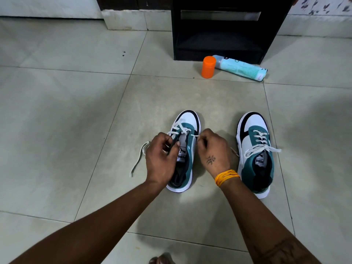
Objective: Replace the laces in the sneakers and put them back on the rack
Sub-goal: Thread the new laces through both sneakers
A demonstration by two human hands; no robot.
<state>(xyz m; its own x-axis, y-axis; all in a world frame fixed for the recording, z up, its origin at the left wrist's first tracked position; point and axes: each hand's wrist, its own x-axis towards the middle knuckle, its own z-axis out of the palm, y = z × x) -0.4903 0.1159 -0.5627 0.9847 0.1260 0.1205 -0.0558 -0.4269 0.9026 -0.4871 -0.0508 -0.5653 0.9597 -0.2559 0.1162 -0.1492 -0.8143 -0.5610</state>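
Two white, teal and black sneakers stand on the tiled floor, toes pointing away from me. The left sneaker (187,122) is partly laced with a white lace (140,157) whose loose end trails on the floor to its left. My left hand (162,159) grips the left side of this shoe's eyelet flap. My right hand (213,149) pinches the lace's other end at the right eyelets. The right sneaker (255,149) is fully laced and tied, untouched.
A black shoe rack (224,29) stands at the back, its lower shelf dark. In front of it an orange cap (209,66) stands upright beside a light-blue bottle (242,68) lying on its side. A toe shows at the bottom edge.
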